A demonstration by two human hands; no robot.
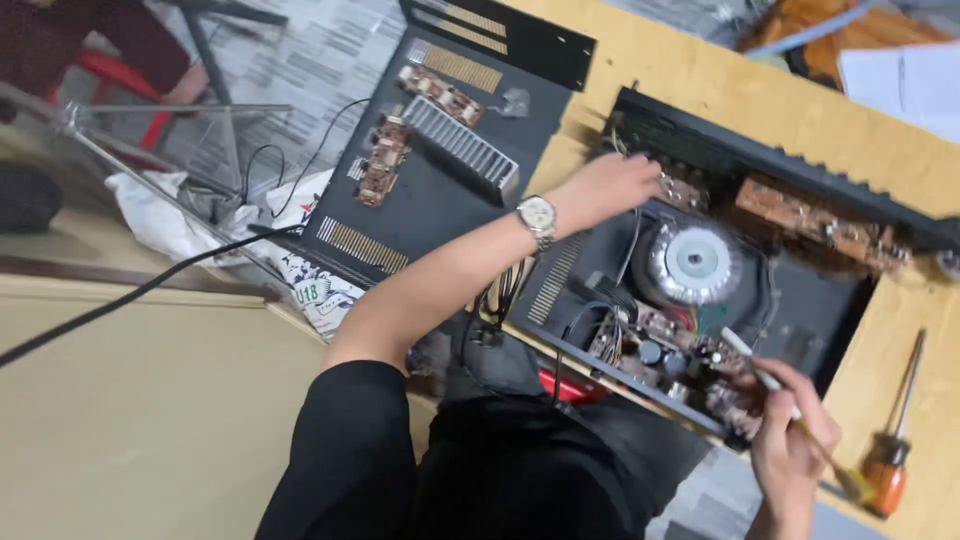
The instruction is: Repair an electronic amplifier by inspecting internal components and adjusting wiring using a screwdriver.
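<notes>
An open black amplifier chassis (800, 350) lies on a wooden table (700, 70). Inside are a round silver transformer (695, 262), brown circuit boards (820, 225) and dark capacitors (660, 355) among wires. My left hand (600, 185), with a wristwatch (537, 215) on the wrist, reaches onto the chassis's far side and touches wires beside a small board. Its fingertips are partly hidden. At the near edge, my right hand (790, 440) grips a thin tool (745, 352) with a pale tip and a yellowish handle. The tip points at the components by the capacitors.
A second black chassis panel (430, 205) with a ribbed heatsink (460, 145) and small boards (385, 160) lies to the left. An orange-handled screwdriver (890, 470) rests on the table at right. A black cable (130, 295) crosses the left side. Another person's dark red sleeve (60, 40) shows at top left.
</notes>
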